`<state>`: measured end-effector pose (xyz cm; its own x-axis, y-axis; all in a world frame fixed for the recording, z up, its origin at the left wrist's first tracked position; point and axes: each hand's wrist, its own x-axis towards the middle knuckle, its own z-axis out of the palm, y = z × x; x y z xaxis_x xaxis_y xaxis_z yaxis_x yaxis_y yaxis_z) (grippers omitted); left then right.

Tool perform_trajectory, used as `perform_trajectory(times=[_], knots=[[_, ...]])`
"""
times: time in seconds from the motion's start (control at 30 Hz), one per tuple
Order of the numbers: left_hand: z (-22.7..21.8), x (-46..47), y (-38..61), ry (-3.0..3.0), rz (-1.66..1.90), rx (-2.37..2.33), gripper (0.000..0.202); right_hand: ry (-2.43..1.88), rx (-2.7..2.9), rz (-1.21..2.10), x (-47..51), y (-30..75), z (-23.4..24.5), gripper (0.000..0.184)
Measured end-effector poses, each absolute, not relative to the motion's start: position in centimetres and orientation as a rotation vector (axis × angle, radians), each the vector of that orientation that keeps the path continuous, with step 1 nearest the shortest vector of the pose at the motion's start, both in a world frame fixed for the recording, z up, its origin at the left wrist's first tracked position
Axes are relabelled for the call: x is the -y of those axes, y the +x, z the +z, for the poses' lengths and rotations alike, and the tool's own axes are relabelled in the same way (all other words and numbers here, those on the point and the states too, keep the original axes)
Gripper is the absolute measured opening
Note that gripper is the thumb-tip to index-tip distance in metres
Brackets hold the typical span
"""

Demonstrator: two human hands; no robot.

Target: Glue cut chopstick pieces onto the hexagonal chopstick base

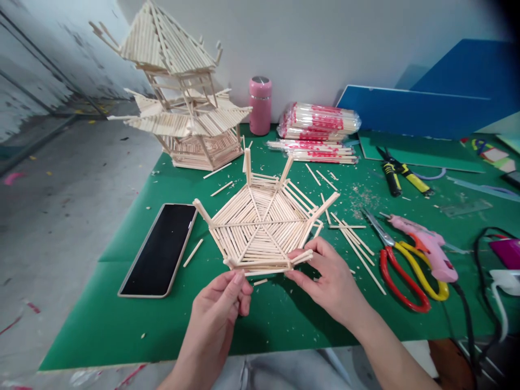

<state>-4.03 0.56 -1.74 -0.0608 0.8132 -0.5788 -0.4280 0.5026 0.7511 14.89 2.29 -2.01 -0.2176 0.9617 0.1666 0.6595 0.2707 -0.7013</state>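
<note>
- hexagonal stick frame (262,219): on green table (101,309), right of phone (159,252)
- left hand (221,302): fingertips pinched on thin stick (266,272), frame's near side
- right hand (327,275): fingers closed on frame's near right corner

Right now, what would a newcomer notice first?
The tiered stick pagoda, towering at the back left of the green table. Next, the hexagonal stick frame at centre, left hand and right hand at its near edge. Then red-and-yellow-handled scissors beside a pink glue gun, right.
</note>
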Motion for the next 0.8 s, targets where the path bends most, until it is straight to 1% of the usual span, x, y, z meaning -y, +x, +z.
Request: perform_trajectory(times=[0.17,0.33,0.8], knots=[[-1.9,-0.3,-4.1,0.193,1.063,-1.130,0.018,-1.439,1.972,0.683,-2.2,15.0,-2.3,0.013],[-2.2,-0.2,-3.8,0.113,1.042,-1.017,0.011,-1.418,1.978,0.696,-2.2,15.2,-2.8,0.014],[-2.8,0.0,-2.1,0.224,1.104,-1.100,0.015,-1.413,2.006,0.669,-2.3,15.3,-2.8,0.014]])
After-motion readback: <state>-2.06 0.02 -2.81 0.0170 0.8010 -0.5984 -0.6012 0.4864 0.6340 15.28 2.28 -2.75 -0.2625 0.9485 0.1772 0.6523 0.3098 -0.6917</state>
